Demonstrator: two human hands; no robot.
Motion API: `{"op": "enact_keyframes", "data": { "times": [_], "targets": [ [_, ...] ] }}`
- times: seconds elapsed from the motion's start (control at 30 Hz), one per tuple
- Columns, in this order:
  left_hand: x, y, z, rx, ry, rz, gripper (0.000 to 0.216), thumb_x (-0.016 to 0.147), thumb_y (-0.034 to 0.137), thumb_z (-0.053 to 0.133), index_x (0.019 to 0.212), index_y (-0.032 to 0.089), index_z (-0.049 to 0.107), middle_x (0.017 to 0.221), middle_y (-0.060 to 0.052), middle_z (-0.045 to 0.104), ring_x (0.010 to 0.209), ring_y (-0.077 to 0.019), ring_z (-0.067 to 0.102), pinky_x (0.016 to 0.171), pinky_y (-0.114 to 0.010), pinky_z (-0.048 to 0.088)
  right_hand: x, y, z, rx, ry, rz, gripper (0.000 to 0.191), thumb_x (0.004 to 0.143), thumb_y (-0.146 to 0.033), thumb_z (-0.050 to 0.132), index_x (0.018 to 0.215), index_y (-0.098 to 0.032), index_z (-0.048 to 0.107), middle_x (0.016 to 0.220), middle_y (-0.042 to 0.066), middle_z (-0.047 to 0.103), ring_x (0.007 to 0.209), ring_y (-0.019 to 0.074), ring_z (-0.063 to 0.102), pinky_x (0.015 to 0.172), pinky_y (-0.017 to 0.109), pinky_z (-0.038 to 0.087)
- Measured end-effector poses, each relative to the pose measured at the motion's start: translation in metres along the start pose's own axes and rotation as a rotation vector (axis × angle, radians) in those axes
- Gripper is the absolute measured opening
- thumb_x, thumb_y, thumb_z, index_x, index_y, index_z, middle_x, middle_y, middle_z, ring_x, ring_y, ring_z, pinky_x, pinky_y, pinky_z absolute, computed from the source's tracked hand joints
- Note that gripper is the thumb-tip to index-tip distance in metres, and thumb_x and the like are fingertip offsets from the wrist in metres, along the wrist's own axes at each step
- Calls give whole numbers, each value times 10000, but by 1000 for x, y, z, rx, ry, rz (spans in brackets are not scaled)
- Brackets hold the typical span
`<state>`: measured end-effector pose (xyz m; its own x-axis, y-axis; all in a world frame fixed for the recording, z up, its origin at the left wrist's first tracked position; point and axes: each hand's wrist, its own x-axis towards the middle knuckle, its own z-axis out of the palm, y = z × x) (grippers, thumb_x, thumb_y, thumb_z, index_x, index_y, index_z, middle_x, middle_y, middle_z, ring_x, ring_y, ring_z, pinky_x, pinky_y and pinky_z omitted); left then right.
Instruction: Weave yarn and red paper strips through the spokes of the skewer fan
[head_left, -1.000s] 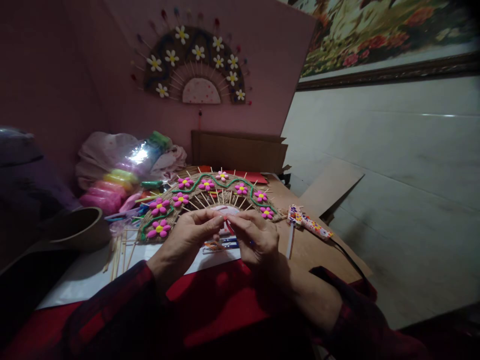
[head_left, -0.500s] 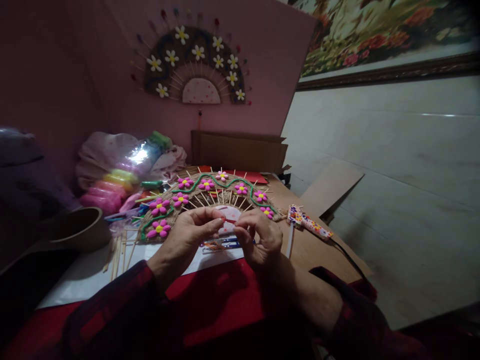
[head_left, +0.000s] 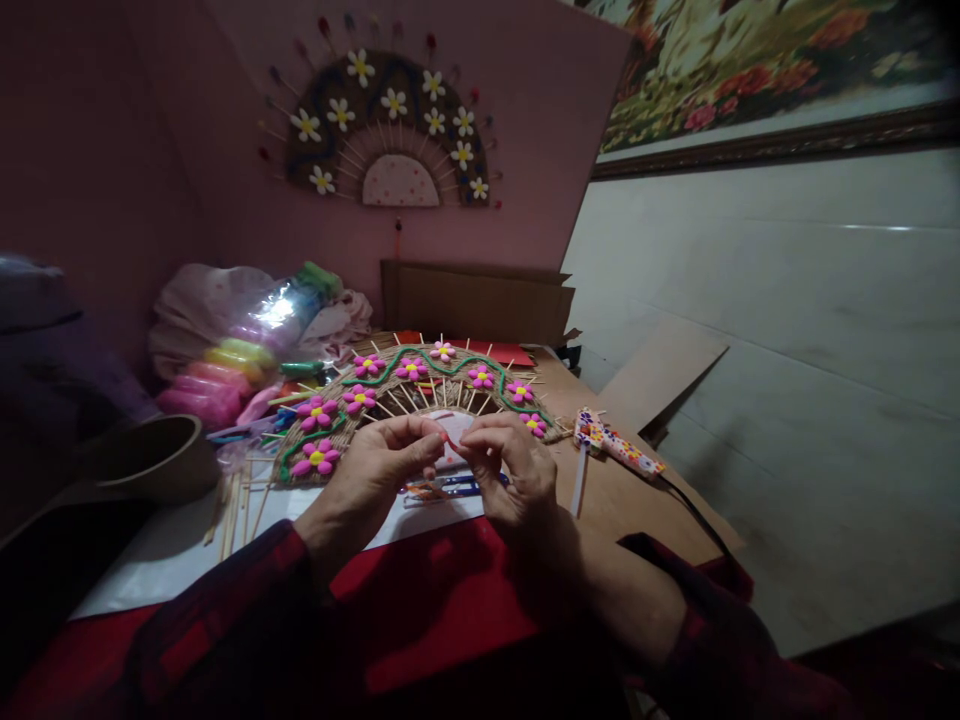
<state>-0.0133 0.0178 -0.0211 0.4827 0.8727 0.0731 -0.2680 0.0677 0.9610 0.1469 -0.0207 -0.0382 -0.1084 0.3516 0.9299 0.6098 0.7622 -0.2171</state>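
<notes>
My left hand (head_left: pixel 382 470) and my right hand (head_left: pixel 510 470) meet in front of me, fingertips pinched together on a small red piece (head_left: pixel 448 441) that I cannot make out well. Just beyond them lies a woven fan-shaped craft (head_left: pixel 420 395) with pink flowers, a green wavy cord and wooden skewers fanning out. Both wrists wear dark red sleeves. Several coloured pens or sticks (head_left: pixel 442 487) lie on white paper under my hands.
A patterned glue gun (head_left: pixel 615 447) with a black cord lies at the right on cardboard. Bags of coloured clay (head_left: pixel 225 375) and a round bowl (head_left: pixel 161 455) sit at the left. Loose skewers (head_left: pixel 236 505) lie nearby. A finished fan (head_left: pixel 390 130) hangs on the pink wall.
My right hand's fingers drew apart from the left a little, then came back in to pinch at the red piece. Nothing else has moved.
</notes>
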Motion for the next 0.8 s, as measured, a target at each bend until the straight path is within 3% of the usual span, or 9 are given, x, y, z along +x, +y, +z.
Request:
{"op": "enact_keyframes", "data": {
  "times": [0.3, 0.57, 0.8],
  "targets": [
    [-3, 1, 4, 9, 7, 16, 189, 691, 288, 743, 669, 125, 649, 589, 12, 560, 520, -67, 445, 517, -199, 323, -3, 1, 1, -40, -15, -2, 206, 806, -90, 577, 986, -188, 592, 906, 55, 641, 802, 157, 620, 634, 273, 530],
    [-2, 0, 4, -7, -58, -11, 197, 711, 286, 731, 660, 115, 649, 622, 8, 555, 567, -67, 446, 553, -195, 334, 4, -3, -2, 115, -106, 79, 230, 836, -110, 535, 1038, -197, 601, 945, 73, 598, 859, 176, 595, 646, 300, 537],
    [-2, -3, 2, 2, -40, -22, 212, 706, 324, 736, 692, 121, 673, 639, -3, 574, 591, -80, 468, 587, -213, 355, 2, -2, -1, 176, -115, 119, 178, 834, -103, 543, 980, -193, 589, 935, 65, 574, 816, 162, 581, 637, 292, 530]
  ]
}}
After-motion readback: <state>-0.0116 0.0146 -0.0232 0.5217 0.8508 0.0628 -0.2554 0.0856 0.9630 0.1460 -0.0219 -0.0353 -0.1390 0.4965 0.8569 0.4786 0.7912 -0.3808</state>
